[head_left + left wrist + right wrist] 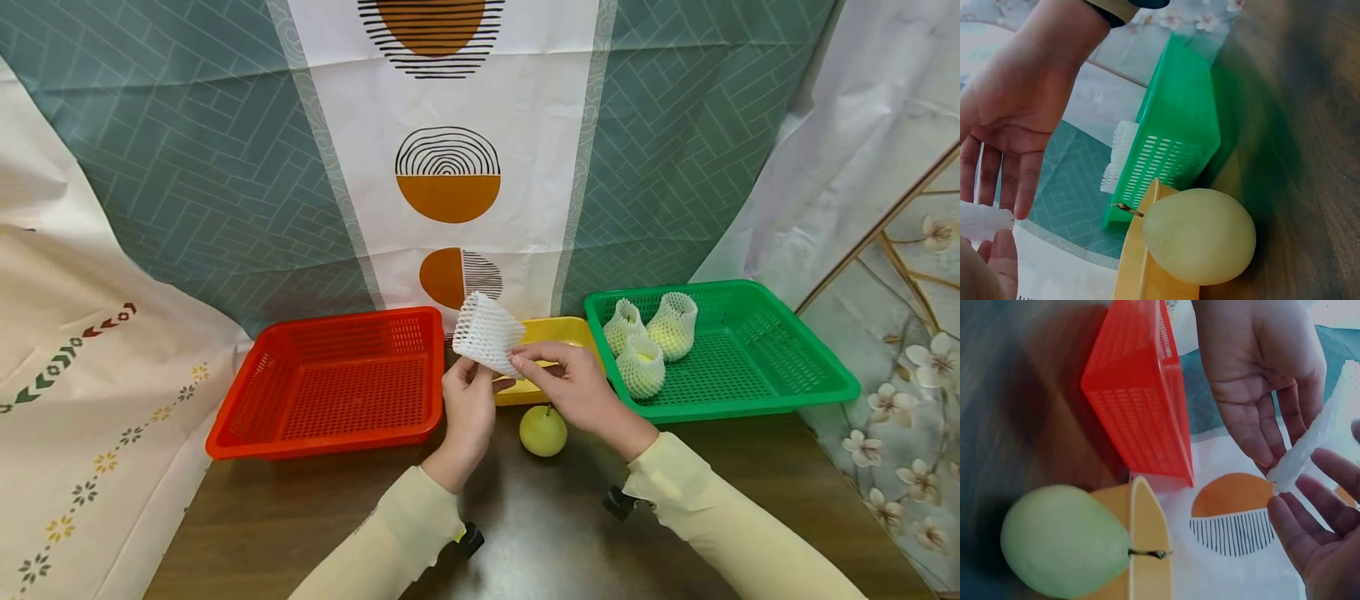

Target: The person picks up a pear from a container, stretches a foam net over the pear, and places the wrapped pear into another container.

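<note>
A white foam fruit net (486,332), flattened and slanting upward, is held between both hands above the front of the yellow basket. The left hand (469,406) pinches its lower edge between thumb and fingers. At its lower right corner, the right hand (572,385) grips the net with thumb and fingertips. Below the hands a round yellow-green pear (543,431) lies bare on the table, its stem pointing toward the yellow basket (573,332). In the left wrist view the pear (1200,237) appears large, with the net's edge (985,220) between the fingers.
A red basket (322,437) stands at the left. The green basket (757,404) on the right holds several pears in foam nets (641,367), grouped at its left end. Behind the baskets hangs a patterned cloth (480,100), and a dark wooden table (300,517) lies beneath.
</note>
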A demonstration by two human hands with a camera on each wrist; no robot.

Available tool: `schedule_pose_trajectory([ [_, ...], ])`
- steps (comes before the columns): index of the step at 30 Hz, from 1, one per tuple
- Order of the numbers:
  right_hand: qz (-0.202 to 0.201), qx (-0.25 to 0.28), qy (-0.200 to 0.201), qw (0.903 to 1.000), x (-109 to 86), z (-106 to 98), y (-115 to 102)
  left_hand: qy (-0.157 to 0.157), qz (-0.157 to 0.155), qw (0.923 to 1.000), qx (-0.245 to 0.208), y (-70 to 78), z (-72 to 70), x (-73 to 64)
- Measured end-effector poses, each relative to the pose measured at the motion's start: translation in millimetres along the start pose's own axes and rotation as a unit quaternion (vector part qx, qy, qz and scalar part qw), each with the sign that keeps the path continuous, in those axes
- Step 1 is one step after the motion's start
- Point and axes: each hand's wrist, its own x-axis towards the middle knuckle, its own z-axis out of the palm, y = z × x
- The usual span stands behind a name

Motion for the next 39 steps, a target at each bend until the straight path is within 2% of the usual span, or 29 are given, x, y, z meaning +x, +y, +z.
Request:
schedule_pose_trajectory([
  [3,0.003,0.013,0.018,0.9998,-1.0,0,-10,0.0,0.013,0.9998,0.012,2.2,-1.6,0.1],
  [8,0.022,0.047,0.05,0.9974,-3.2,1,-29,-0.025,0.022,0.9981,0.052,10.8,-3.9,-0.9],
  [10,0.032,0.059,0.056,0.9962,-3.0,1,-28,-0.033,0.023,0.9967,0.07,19.4,-3.3,-3.3],
  [14,0.057,0.076,0.039,0.9947,1.6,3,-7,-0.033,0.013,0.9951,0.092,34.5,-0.3,-8.7],
  [18,0.091,0.086,0.001,0.9922,5.1,4,8,-0.039,-0.009,0.9951,0.09,34.1,-0.4,-8.4],
  [21,0.091,0.088,-0.013,0.9918,5.5,3,10,-0.053,-0.015,0.9936,0.099,33.3,-1.6,-7.6],
  [26,0.074,0.088,-0.019,0.9932,5.3,2,13,-0.09,-0.024,0.9891,0.113,32.7,-4.7,-6.5],
  [30,0.077,0.104,-0.024,0.9913,6.1,1,16,-0.116,-0.034,0.9847,0.126,32.3,-6.5,-6.2],
  [35,0.087,0.132,-0.028,0.9871,6.4,1,20,-0.133,-0.034,0.9803,0.142,30.4,-8.0,-4.9],
  [39,0.095,0.131,-0.023,0.9866,4.4,1,22,-0.142,-0.034,0.9805,0.132,30.8,-10.5,-4.4],
])
